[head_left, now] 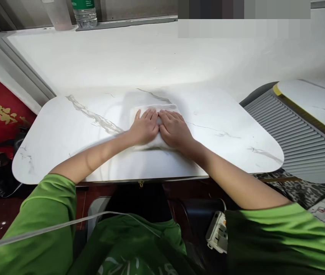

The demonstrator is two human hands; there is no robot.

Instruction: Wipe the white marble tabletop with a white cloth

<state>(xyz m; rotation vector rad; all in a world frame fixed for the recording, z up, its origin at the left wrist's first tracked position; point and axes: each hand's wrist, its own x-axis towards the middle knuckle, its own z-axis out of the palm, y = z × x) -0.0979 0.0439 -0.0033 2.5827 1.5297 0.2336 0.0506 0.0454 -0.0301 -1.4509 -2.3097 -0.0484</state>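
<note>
A white folded cloth lies on the white marble-patterned table, near its middle. On its left half rests my left hand, palm down with the fingers stretched out. My right hand lies flat on the right half, fingers also extended. The thumbs and index fingertips of both hands come close together over the cloth's middle. The palms and the part of the cloth beneath them are hidden.
A clear bottle with a green label and a frosted cup stand on the ledge behind the table. A ribbed grey cabinet is at right. A power strip hangs low near my right sleeve. A pale cable crosses in front of me.
</note>
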